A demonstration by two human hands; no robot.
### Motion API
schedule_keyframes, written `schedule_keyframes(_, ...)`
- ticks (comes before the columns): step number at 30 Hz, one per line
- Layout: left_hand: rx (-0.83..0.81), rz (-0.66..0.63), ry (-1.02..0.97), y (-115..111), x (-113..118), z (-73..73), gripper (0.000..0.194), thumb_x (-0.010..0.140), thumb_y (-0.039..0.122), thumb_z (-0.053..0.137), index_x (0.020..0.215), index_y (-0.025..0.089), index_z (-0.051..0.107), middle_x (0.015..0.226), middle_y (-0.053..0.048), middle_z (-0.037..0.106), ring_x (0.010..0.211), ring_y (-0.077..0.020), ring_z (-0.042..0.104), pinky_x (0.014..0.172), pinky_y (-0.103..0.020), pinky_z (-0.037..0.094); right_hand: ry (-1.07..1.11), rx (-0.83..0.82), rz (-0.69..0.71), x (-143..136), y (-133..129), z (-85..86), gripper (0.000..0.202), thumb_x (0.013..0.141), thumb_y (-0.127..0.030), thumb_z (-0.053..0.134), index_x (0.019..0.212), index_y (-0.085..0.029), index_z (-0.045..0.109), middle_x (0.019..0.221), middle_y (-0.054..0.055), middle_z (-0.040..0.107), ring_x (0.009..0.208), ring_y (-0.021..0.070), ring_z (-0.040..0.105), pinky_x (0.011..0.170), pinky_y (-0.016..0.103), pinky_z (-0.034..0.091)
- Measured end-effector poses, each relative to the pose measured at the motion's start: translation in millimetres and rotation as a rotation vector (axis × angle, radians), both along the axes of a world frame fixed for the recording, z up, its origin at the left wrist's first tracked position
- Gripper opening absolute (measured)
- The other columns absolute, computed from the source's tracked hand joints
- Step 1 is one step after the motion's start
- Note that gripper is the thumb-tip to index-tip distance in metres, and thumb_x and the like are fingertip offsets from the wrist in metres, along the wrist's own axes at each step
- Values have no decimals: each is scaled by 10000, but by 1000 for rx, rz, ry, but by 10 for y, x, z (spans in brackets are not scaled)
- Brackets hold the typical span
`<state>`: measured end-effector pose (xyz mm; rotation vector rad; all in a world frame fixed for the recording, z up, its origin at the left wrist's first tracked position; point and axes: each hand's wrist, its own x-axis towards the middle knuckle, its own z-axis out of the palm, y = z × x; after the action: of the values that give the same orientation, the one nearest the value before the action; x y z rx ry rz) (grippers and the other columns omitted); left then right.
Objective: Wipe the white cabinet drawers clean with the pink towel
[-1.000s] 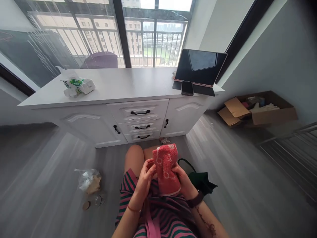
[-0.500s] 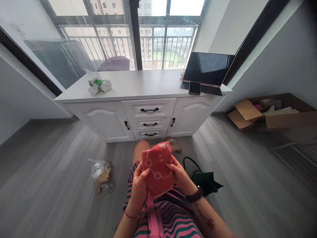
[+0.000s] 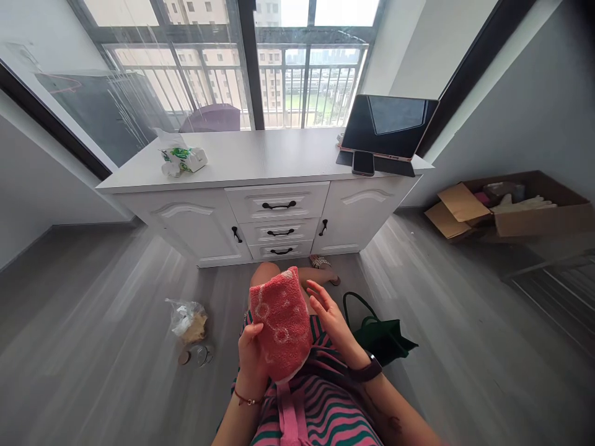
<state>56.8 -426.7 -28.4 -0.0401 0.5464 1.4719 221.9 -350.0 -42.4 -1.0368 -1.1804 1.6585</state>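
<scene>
- Coral-red terry towel with pale ring patterns [image 3: 281, 331]: it is held up over the lap, its upper end against or just in front of the bare knee in this view, and its lower end above the pink-and-green striped clothing [image 3: 325, 396].
- Left hand [image 3: 253, 353]: it grasps the towel by its left side, thumb laid over the front face; the other fingers are hidden behind the fabric.
- Right hand [image 3: 331, 317]: it is released, with fingers loosely extended and parted, just beside the towel's right edge (a dark wristband [image 3: 366, 370] circles this wrist).
- Dark green bag with a looped handle [image 3: 383, 339]: it sits on the grey wood-look floor [image 3: 465, 353], near the right forearm.
- Clear plastic bag with tan contents [image 3: 186, 319]: it lies on the floor well to the left, near a small round brown lid-like disc [image 3: 185, 357] and a clear round container [image 3: 202, 355].
- White panelled cabinet [image 3: 264, 155]: it stands ahead, bearing a white-and-green soft tissue pack [image 3: 190, 160], a black-screened tablet-like device [image 3: 390, 127] and a dark phone [image 3: 363, 163].
- Open brown cardboard box [image 3: 542, 221]: it rests by the right wall, pale gloves [image 3: 525, 204] inside.
</scene>
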Motion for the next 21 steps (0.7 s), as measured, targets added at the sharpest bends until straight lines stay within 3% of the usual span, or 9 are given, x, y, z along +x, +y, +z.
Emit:
schedule_keyframes(5, -121, -36, 98, 30, 56, 71, 300, 558, 213, 630, 835, 177, 739, 861, -69, 757, 962, -320, 674, 871, -430, 522, 186, 23, 155, -68, -99, 147, 578, 812, -507, 645, 1337, -312, 503, 1425, 35, 474, 1316, 220, 417, 1094, 372, 312)
schedule_keyframes(10, -130, -3, 305, 32, 176, 73, 496, 582, 205, 616, 1074, 218, 674, 954, -48, 732, 1000, -297, 651, 876, -410, 509, 331, -202, 236, -126, -228, 221, 602, 728, -414, 749, 1272, -239, 560, 1258, 60, 611, 1148, 246, 559, 969, 369, 431)
schedule_keyframes(13, -130, 42, 545, 18, 248, 39, 448, 681, 244, 671, 1128, 246, 641, 1111, -41, 688, 1097, -264, 601, 925, -346, 473, 403, -337, 165, -150, -239, 161, 487, 718, -326, 757, 1174, -223, 619, 1119, 43, 678, 981, 213, 639, 876, 336, 481)
schedule_keyframes(17, -74, 97, 905, 61, 314, 57, 369, 776, 304, 693, 1135, 263, 623, 1226, -36, 620, 1193, -215, 531, 998, -280, 400, 475, -389, 56, -152, -198, 97, 438, 728, -286, 739, 1153, -259, 635, 1112, 14, 690, 984, 193, 643, 906, 325, 476)
schedule_keyframes(19, -45, 142, 969, 108, 314, 71, 365, 775, 314, 702, 1121, 238, 615, 1225, -61, 609, 1180, -217, 541, 1003, -297, 399, 477, -392, 4, -134, -181, 91, 445, 734, -283, 737, 1165, -277, 628, 1122, 3, 689, 1005, 188, 638, 910, 321, 477)
schedule_keyframes(21, -48, 134, 900, 152, 294, 66, 441, 753, 310, 726, 1162, 237, 578, 1252, -79, 594, 1184, -224, 546, 996, -327, 416, 470, -399, -30, -106, -175, 98, 430, 738, -293, 736, 1155, -278, 631, 1115, 0, 692, 993, 182, 642, 894, 317, 484)
